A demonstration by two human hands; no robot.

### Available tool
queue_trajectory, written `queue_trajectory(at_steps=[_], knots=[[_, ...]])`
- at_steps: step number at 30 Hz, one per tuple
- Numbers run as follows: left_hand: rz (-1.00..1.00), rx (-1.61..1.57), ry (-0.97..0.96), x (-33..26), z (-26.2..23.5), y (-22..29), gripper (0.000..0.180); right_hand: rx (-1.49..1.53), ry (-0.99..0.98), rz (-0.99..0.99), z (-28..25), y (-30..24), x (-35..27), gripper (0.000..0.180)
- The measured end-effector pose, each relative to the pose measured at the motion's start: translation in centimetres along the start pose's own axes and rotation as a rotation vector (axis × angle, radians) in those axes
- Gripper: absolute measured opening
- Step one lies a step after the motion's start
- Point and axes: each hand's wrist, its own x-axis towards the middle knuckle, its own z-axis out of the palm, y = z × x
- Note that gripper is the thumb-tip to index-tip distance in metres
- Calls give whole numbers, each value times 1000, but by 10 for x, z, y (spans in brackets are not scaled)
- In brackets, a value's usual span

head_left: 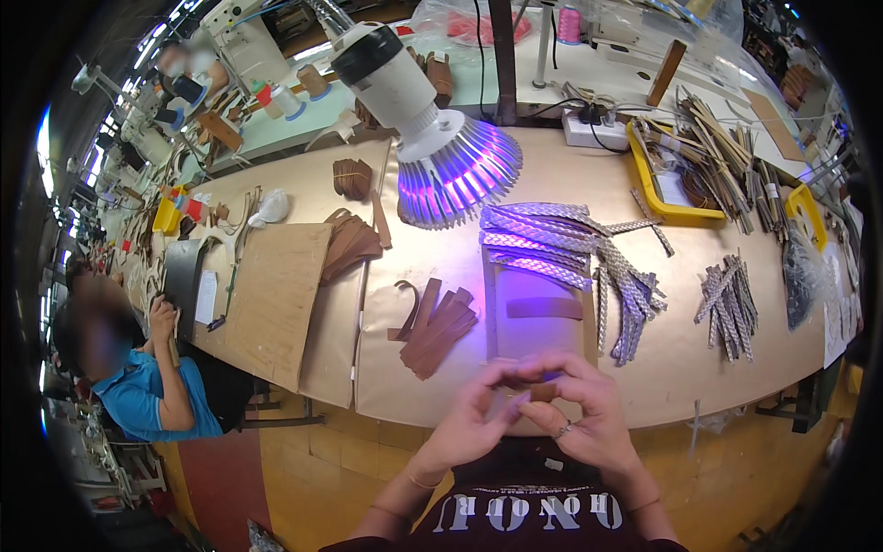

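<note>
Lamp (pixel 457 166) hangs low, likely to light the braided straps (pixel 535 241); your right hand (pixel 593 409) pinches a brown strip (pixel 544 392) before your shirt (pixel 529 511), probably for control; your left hand (pixel 471 419): grip unclear.

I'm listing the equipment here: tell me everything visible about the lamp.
The lamp has a black collar, a smooth white body and a flared head ringed with silvery, metal-looking fins. It is lit: purple light glows among the fins and falls on the braided strips. It hangs above the table from a ridged, metal-looking neck, tilted down toward the picture's lower right. Only the neck visibly joins it; its front face is hidden.
</note>
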Motion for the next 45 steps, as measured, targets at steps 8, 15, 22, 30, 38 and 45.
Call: queue_trajectory(at_steps=[8, 15, 22, 30, 38, 45], knots=[[187, 400, -7, -6, 2, 24, 23, -408, -230, 91, -22, -10, -13, 16], [158, 54, 321, 14, 1, 1, 6, -324, -95, 277, -42, 3, -8, 21], [37, -163, 441, 34, -5, -21, 5, -29, 250, 447, -53, 36, 2, 24], [88, -67, 483, 31, 1, -27, 5, -334, 192, 248, -32, 45, -5, 27], [19, -84, 438, 28, -2, -28, 5, 74, 267, 333, -40, 50, -9, 21], [3, -89, 463, 38, -3, -31, 7, 44, 458, 259, -34, 55, 8, 27]])
